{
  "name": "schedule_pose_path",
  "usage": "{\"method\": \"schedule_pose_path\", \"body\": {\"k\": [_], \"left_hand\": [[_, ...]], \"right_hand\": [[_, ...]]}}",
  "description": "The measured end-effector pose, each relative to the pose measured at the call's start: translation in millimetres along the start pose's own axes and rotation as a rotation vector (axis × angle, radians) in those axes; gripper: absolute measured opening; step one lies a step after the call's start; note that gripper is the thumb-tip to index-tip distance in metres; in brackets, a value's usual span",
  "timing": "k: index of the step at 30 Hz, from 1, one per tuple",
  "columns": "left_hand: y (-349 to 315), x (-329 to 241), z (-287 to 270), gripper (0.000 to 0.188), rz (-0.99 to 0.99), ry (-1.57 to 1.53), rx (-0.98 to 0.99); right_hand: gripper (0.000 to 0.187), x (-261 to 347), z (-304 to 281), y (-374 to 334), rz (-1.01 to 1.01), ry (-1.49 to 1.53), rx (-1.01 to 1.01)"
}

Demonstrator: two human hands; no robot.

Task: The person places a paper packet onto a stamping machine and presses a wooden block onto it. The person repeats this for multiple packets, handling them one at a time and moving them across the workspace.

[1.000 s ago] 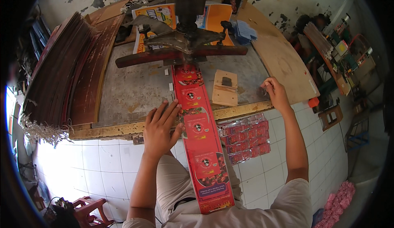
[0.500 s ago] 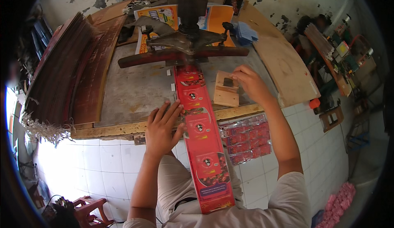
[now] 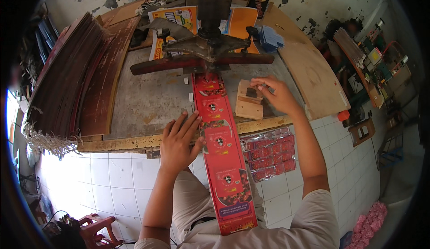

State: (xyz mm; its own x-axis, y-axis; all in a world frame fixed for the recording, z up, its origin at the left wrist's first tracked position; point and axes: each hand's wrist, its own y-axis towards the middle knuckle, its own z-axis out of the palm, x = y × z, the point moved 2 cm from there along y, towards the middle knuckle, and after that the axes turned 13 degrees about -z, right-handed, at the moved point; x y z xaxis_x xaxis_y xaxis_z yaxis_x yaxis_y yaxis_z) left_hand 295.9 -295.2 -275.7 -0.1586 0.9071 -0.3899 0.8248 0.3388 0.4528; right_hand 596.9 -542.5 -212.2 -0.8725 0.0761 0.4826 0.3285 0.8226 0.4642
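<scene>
A long red printed packaging strip (image 3: 221,159) runs from under the dark metal press bar (image 3: 179,65) over the table's front edge toward my lap. My left hand (image 3: 180,143) lies flat at the strip's left edge, fingers spread, fingertips touching or just beside it. At the right of the strip sits a small wooden block (image 3: 249,109) with a raised ledge and a dark patch. Over the block's upper right is my right hand (image 3: 274,92), its fingers bent and apart with nothing visible in them. Whether those fingertips touch the block, I cannot tell.
Tall stacks of dark boards (image 3: 67,78) stand on the table's left. Blue pieces (image 3: 271,38) lie near a wooden board (image 3: 309,65) on the right. Shiny packs (image 3: 271,155) lie below the table edge. A red stool (image 3: 101,229) stands at the lower left.
The fingers of my right hand have loosened from a pinch at the block and spread apart. My left hand and the strip keep their places; the view has shifted slightly.
</scene>
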Motion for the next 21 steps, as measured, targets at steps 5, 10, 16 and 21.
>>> {"method": "schedule_pose_path", "body": {"k": [5, 10, 16, 21], "left_hand": [[-0.6, 0.9, -0.3, 0.056, 0.002, 0.001, -0.003], [-0.4, 0.1, -1.0, 0.057, 0.000, -0.009, -0.001], [-0.2, -0.3, -1.1, 0.056, -0.004, 0.002, 0.000], [0.0, -0.2, -1.7, 0.056, 0.001, 0.004, -0.009]], "right_hand": [[0.042, 5.8, 5.3, -2.1, -0.079, -0.109, -0.010], [0.057, 12.8, 4.6, -6.9, 0.010, 0.037, -0.024], [0.071, 15.4, 3.9, -4.9, -0.017, 0.013, -0.028], [0.080, 14.3, 10.3, -5.1, -0.053, -0.011, 0.017]]}}
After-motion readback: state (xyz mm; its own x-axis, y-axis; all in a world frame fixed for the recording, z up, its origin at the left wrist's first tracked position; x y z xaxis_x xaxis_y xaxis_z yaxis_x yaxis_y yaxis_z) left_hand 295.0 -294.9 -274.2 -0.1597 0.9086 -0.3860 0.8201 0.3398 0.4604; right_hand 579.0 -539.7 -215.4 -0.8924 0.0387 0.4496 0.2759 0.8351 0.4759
